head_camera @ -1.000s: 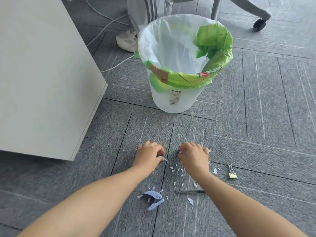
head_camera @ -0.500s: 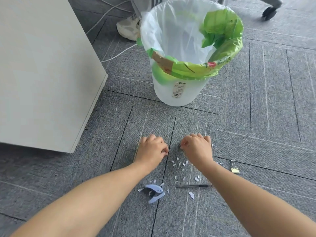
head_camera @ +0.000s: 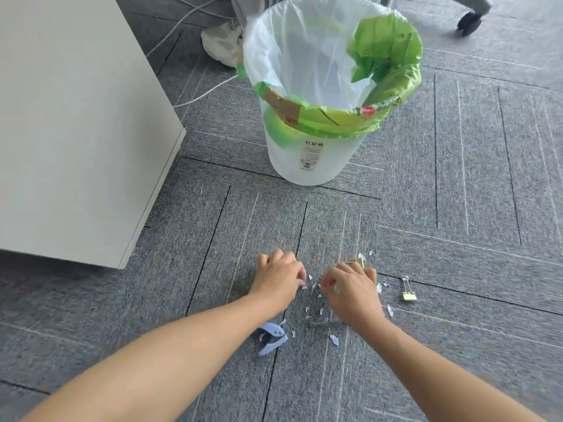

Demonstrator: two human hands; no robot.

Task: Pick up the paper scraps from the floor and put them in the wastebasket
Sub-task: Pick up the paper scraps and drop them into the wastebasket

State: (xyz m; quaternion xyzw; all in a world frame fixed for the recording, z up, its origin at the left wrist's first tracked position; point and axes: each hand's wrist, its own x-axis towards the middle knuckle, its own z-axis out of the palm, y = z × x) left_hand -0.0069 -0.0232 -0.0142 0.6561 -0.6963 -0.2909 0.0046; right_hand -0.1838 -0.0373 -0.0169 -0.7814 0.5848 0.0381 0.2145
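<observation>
Noted rough, matt woven carpet on the floor (head_camera: 457, 208). Found the wastebasket (head_camera: 283, 166) to be of smooth, translucent white plastic, lined with thin glossy film (head_camera: 283, 56) and a shiny green plastic bag (head_camera: 384, 56). Saw thin matt paper scraps (head_camera: 334, 340), a polished golden metal binder clip (head_camera: 408, 295), a smooth blue plastic hole punch (head_camera: 271, 339), a smooth matt white cabinet (head_camera: 76, 132).

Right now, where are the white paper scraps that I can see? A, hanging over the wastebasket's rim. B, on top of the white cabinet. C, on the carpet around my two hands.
C: the paper scraps lie scattered on the carpet between and beside the left hand and the right hand, on the near side of the wastebasket.
</observation>
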